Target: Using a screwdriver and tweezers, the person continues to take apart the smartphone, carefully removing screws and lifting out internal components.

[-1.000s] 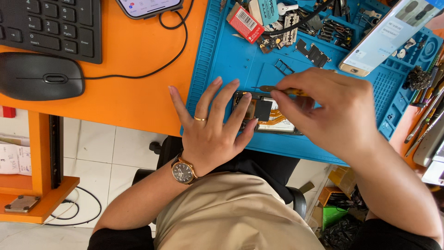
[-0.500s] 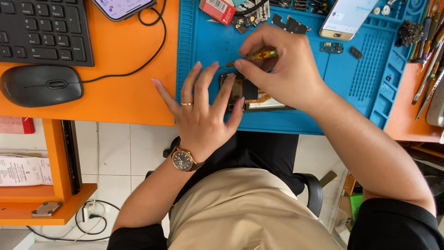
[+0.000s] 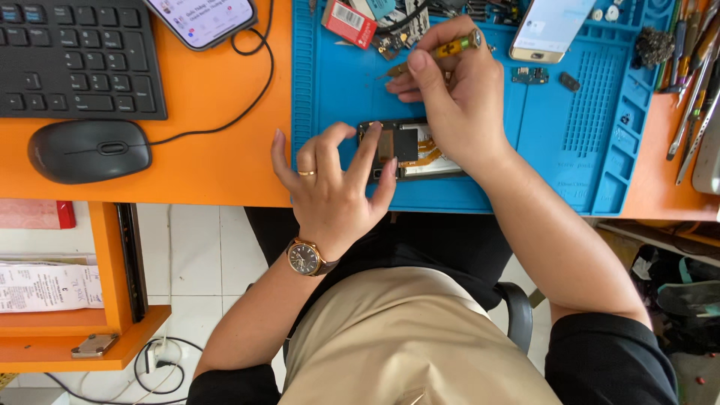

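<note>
Sitting at nine o'clock: mouse [image 3: 88, 148]. Left hand [image 3: 334, 184] now curling up, fingertips pressing the open phone [image 3: 409, 150] at the mat [image 3: 330, 82] center. Right hand [image 3: 450, 90] lifting toward twelve o'clock, pinching the screwdriver [image 3: 439, 51], tip now off the phone.
</note>
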